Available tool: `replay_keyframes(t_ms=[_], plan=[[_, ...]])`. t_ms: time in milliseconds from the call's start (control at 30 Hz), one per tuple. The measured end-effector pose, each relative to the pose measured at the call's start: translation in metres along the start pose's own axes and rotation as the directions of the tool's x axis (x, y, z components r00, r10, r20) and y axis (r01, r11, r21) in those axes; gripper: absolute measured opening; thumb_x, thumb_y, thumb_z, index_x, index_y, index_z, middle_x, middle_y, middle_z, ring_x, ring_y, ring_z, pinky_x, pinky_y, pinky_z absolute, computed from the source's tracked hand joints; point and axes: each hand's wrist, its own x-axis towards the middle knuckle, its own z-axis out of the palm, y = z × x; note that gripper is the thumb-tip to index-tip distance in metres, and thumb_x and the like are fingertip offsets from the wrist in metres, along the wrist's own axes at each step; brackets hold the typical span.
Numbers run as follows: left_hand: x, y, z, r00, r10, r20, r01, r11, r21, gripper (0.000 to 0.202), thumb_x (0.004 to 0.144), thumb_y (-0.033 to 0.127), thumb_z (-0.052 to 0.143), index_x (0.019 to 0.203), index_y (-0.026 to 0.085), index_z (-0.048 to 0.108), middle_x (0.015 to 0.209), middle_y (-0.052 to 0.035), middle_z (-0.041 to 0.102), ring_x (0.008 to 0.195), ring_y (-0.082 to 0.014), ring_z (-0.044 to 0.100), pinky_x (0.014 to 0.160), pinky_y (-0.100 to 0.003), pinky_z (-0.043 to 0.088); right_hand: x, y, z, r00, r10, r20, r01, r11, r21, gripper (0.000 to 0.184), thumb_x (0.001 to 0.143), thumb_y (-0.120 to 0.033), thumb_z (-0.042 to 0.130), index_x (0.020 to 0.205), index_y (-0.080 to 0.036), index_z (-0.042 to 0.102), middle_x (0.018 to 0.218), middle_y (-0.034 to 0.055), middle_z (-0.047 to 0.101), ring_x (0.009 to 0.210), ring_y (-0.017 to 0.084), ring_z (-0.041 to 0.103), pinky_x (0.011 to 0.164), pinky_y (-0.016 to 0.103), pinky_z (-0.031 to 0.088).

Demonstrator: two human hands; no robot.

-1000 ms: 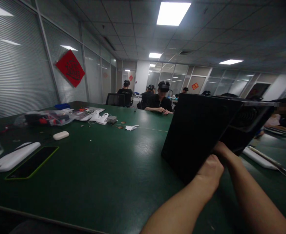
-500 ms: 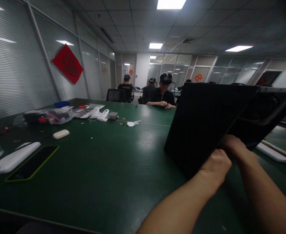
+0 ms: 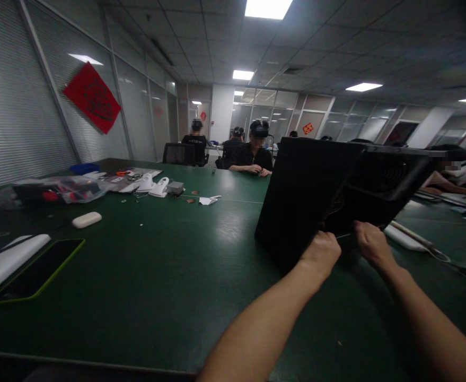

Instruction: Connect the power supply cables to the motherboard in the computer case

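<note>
A black computer case (image 3: 304, 196) stands tilted on the green table, its open side facing right and toward me. Inside it, a round fan grille (image 3: 392, 172) and some thin wires show dimly. My left hand (image 3: 322, 252) is closed on the case's near lower edge, knuckles up. A short way to the right, my right hand (image 3: 372, 245) is also closed at that near edge. The fingertips of both hands are hidden from view.
On the green table (image 3: 169, 276) at left lie a phone (image 3: 40, 270), a white power bank-like slab (image 3: 14, 262), a white oval case (image 3: 87, 220) and a plastic bag (image 3: 58, 190). Another person (image 3: 254, 151) sits across. A white device (image 3: 407, 236) lies right of the case.
My hands have drawn apart, the right one now beside the left rather than partly behind it. More of the case's open interior shows. The view has turned a little to the right.
</note>
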Motion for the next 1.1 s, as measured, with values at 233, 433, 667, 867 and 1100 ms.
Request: replay_keyframes(t_ms=[233, 433, 667, 867, 1100], plan=[[-0.017, -0.039, -0.009, 0.999, -0.013, 0.034, 0.017, 0.994, -0.109, 0.032, 0.101, 0.034, 0.053, 0.101, 0.004, 0.065, 0.087, -0.0154, 0.068, 0.081, -0.022, 0.071, 0.066, -0.026, 0.052, -0.017, -0.025, 0.021, 0.975, -0.031, -0.219, 0.039, 0.999, 0.032, 0.021, 0.089, -0.027, 0.025, 0.069, -0.028, 0.029, 0.07, 0.0131, 0.053, 0.076, 0.028, 0.05, 0.081, 0.043, 0.039], [-0.05, -0.081, -0.028, 0.996, 0.003, 0.085, 0.009, 0.99, -0.143, 0.023, 0.103, 0.024, 0.047, 0.104, 0.008, 0.063, 0.095, -0.0146, 0.072, 0.089, -0.0231, 0.073, 0.07, -0.03, 0.055, -0.032, -0.065, 0.04, 0.895, 0.046, -0.443, -0.021, 0.998, 0.061, 0.019, 0.084, -0.03, 0.028, 0.066, -0.026, 0.035, 0.064, 0.0085, 0.051, 0.07, 0.025, 0.049, 0.075, 0.041, 0.035], [-0.102, -0.143, -0.064, 0.994, -0.002, 0.108, 0.018, 0.988, -0.15, 0.047, 0.103, 0.052, 0.043, 0.107, 0.01, 0.064, 0.099, -0.0124, 0.074, 0.088, -0.0266, 0.073, 0.069, -0.034, 0.053, -0.058, -0.141, 0.042, 0.838, -0.043, -0.544, 0.061, 0.998, 0.014, 0.032, 0.091, -0.027, 0.032, 0.06, -0.024, 0.04, 0.062, 0.0068, 0.057, 0.068, 0.022, 0.05, 0.075, 0.038, 0.029], [-0.15, -0.193, -0.088, 0.996, -0.039, 0.077, 0.044, 0.996, -0.072, 0.045, 0.102, 0.054, 0.043, 0.102, 0.014, 0.065, 0.097, -0.0108, 0.075, 0.084, -0.0233, 0.072, 0.068, -0.031, 0.05, -0.069, -0.217, 0.044, 0.811, -0.119, -0.573, 0.16, 0.987, 0.021, 0.041, 0.095, -0.029, 0.033, 0.061, -0.021, 0.054, 0.063, 0.0042, 0.062, 0.069, 0.019, 0.048, 0.076, 0.037, 0.025], [-0.22, -0.259, -0.115, 0.998, -0.048, -0.029, 0.051, 0.994, 0.1, 0.039, 0.103, 0.049, 0.044, 0.092, 0.018, 0.065, 0.086, -0.0057, 0.074, 0.073, -0.0204, 0.069, 0.062, -0.033, 0.042, -0.093, -0.32, 0.027, 0.886, -0.175, -0.43, 0.245, 0.963, 0.112, 0.044, 0.104, -0.029, 0.035, 0.073, -0.018, 0.064, 0.076, 0.0046, 0.068, 0.079, 0.02, 0.052, 0.08, 0.038, 0.025]])
